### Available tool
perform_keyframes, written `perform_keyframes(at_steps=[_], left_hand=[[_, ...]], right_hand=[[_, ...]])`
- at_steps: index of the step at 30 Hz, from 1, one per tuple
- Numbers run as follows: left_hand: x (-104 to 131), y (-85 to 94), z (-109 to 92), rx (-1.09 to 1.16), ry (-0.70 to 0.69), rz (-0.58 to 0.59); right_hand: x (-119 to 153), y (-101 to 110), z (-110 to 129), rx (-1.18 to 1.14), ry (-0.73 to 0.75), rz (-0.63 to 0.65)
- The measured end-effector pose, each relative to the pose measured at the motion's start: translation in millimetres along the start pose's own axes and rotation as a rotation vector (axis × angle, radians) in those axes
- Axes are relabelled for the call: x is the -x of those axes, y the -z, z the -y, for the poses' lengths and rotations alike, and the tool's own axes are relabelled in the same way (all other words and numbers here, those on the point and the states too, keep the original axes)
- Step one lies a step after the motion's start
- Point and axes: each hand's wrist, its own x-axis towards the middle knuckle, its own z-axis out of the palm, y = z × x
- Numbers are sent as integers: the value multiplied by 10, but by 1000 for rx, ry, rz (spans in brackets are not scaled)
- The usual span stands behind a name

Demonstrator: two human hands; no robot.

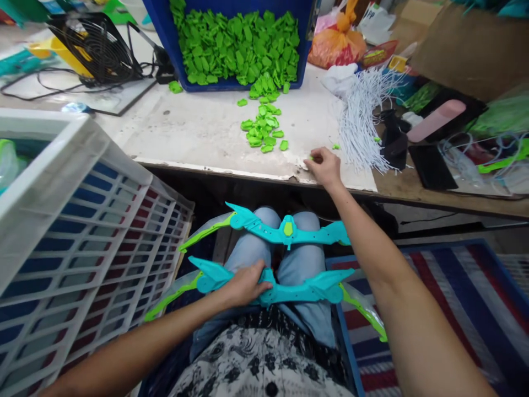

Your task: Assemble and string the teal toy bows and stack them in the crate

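Observation:
Two turquoise toy bows with lime-green limbs lie across my lap. My left hand is wrapped round the middle of the nearer toy bow. Farther out on my knees rests the other toy bow, with a green piece set in its centre; my forearm covers its right end. At the table's front edge, my right hand is closed in a pinch, and a bit of green shows at the fingertips. Left of it lies a loose group of small green plastic pieces.
A blue bin tipped toward me spills many green pieces onto the table. White cords and a black phone lie right. A white crate stands left; a black fan sits behind. Striped fabric is at lower right.

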Motion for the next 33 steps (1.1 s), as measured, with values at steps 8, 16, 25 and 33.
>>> perform_keyframes(at_steps=[8, 16, 25, 33], left_hand=[[-572, 28, -265, 495, -128, -10], [-696, 126, -213, 776, 63, 243], [-736, 129, -218, 824, 83, 280], [-663, 91, -170, 639, -144, 242]], right_hand=[[290, 290, 41, 36, 8, 58], [2415, 462, 510, -282, 292, 450], [2849, 174, 426, -227, 228, 381], [2847, 172, 541, -164, -59, 386]])
